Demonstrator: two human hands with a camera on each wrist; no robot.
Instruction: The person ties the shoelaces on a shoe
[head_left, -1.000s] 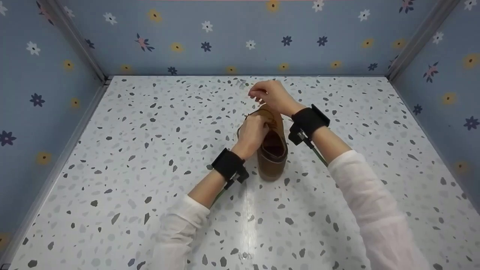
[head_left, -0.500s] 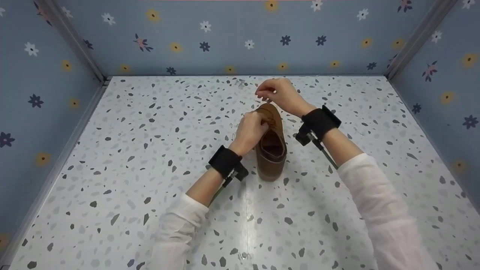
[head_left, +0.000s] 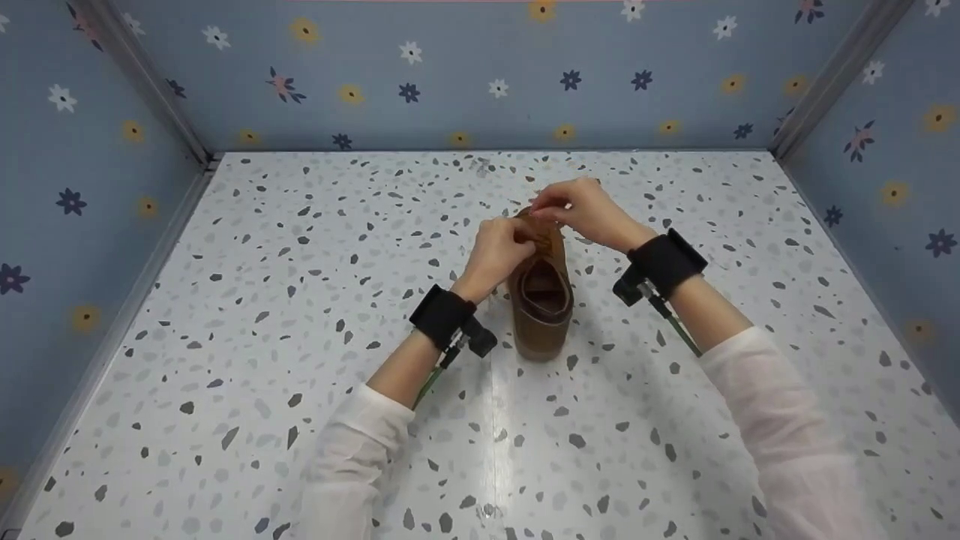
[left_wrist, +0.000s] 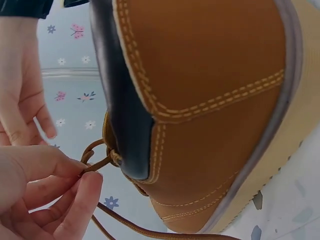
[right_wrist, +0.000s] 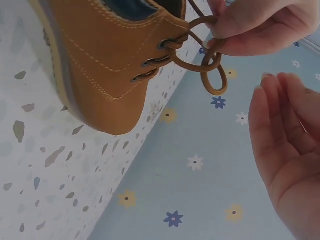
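Note:
A tan leather lace-up shoe (head_left: 541, 334) with a dark collar lining stands upright, its toe toward the back wall. My left hand (head_left: 495, 251) is over the laces, and in the left wrist view thumb and fingertips pinch the brown shoelace (left_wrist: 98, 163) beside the collar. Loops of that shoelace (right_wrist: 216, 92) hang from the pinch in the right wrist view. Above the toe is my right hand (head_left: 589, 214), apart from the left one. Its fingers (right_wrist: 267, 125) lie together, bent slightly toward the thumb, with nothing visible between them.
White speckled surface (head_left: 300, 375) lies under the shoe. Blue flower-patterned panels (head_left: 450, 60) rise at the back and both sides. A black strap (head_left: 444, 316) with a small camera and cable sits on each wrist.
My right hand has moved right and then down toward me, now over the toe. My left hand has drifted slightly up and left, still at the laces. The shoe stays in place.

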